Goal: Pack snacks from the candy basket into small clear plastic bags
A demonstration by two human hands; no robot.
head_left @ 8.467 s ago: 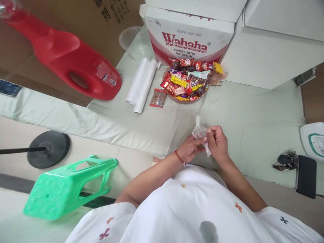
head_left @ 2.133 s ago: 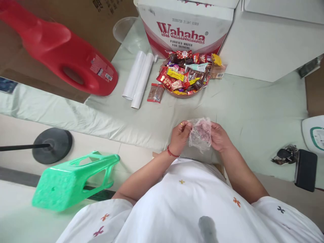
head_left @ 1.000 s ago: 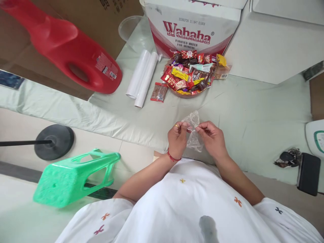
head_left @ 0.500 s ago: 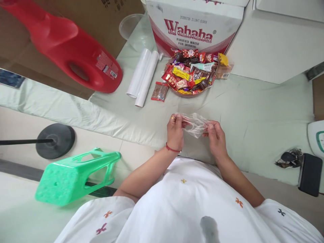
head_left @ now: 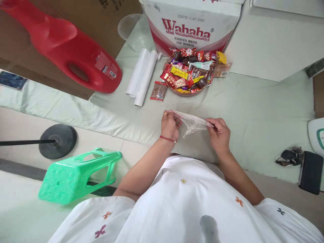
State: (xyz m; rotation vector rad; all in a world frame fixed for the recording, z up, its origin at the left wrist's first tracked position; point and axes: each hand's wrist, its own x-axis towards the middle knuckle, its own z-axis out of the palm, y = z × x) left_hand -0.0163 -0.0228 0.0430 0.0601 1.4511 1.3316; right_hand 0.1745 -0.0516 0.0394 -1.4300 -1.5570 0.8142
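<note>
A thin, crinkled clear plastic film (head_left: 193, 124) stretches between my two hands, above the cloth-covered surface. Its upper edge is drawn taut in a line, while the rest sags below in loose folds. My left hand (head_left: 170, 125), with a ring and a red string bracelet, pinches one end. At the other end, the thumb and fingers of my right hand (head_left: 219, 134) grip the film. Just beyond the hands stands a bowl (head_left: 186, 92) heaped with wrapped candies and snacks (head_left: 187, 72). A small red-edged snack packet (head_left: 158, 91) lies left of the bowl.
Behind the bowl is a Wahaha carton (head_left: 192, 23). Two white rolls (head_left: 141, 77), a clear plastic container (head_left: 130, 28) and a red jug (head_left: 83, 57) are at left. A green stool (head_left: 76, 179) is lower left. Keys (head_left: 288, 157) and a black phone (head_left: 312, 172) are at right.
My hands have moved apart, the left one leftward and the right one slightly rightward. Between them the film has gone from bunched to stretched along its upper edge.
</note>
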